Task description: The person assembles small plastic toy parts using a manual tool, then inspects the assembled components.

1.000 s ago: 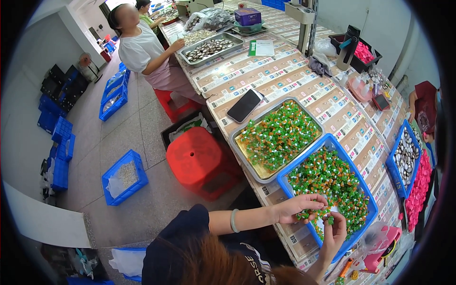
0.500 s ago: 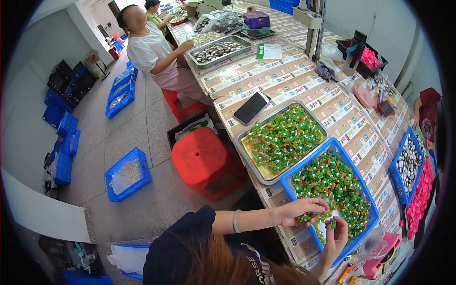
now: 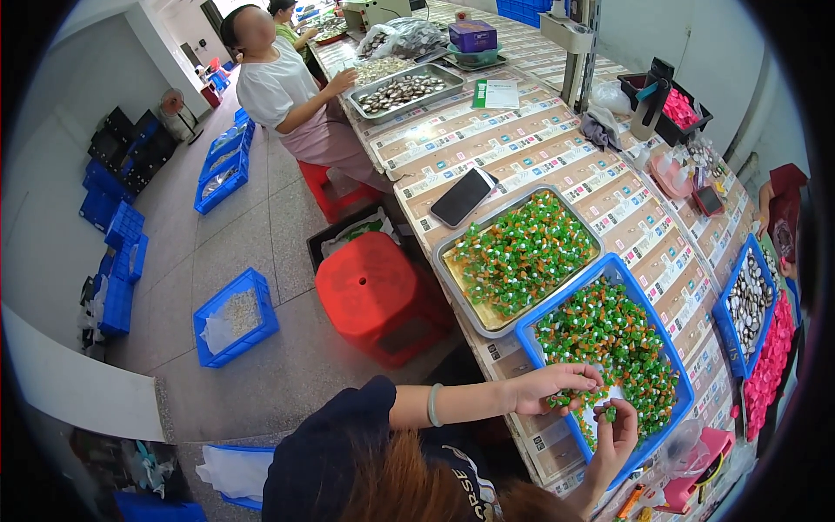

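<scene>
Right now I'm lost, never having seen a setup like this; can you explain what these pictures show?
There's no machine here: a person works bare-handed, filmed by a wide fisheye camera on their own head, so straight edges look bent. The left hand has small green pieces at its fingers; the right hand pinches another small green piece. Both are over a blue tray of green, orange and white pieces. Beside it on the patterned table are a metal tray of similar pieces and a phone.

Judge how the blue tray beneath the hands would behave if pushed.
The blue tray would probably slide rather than tip, being broad and low. Its loosely heaped green pieces would likely shift when jolted. Its walls look stiff, holding their shape around the pile.
</scene>
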Tool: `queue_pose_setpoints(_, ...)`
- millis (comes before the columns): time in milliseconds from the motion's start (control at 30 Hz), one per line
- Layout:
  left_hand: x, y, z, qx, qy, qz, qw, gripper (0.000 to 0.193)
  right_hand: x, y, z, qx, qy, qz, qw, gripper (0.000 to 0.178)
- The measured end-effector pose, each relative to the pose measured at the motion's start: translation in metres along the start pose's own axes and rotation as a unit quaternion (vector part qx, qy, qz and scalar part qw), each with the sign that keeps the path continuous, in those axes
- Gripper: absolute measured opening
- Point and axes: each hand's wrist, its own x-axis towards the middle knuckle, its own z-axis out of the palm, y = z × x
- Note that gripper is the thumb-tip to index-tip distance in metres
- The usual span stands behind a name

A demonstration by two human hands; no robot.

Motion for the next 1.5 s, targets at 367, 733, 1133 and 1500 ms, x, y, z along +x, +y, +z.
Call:
queue_pose_setpoints(367,-0.011,0.004,0.003,-0.005,0.013,-0.008,1.000,0.014,-0.007,-0.007,0.008,0.007,-0.006,0.012,1.000,0.021)
queue_pose_setpoints(733,-0.017,0.005,0.001,-0.011,0.008,-0.012,1.000,0.014,-0.010,-0.012,0.014,0.009,-0.013,0.014,1.000,0.021)
queue_pose_setpoints(1133,-0.025,0.003,0.000,-0.007,0.025,-0.026,0.999,0.014,-0.015,-0.020,0.020,0.014,-0.007,0.007,1.000,0.018)
queue_pose_setpoints(1500,-0.029,0.005,-0.005,-0.017,0.015,-0.017,1.000,0.016,-0.018,-0.020,0.026,0.005,-0.013,0.018,1.000,0.020)
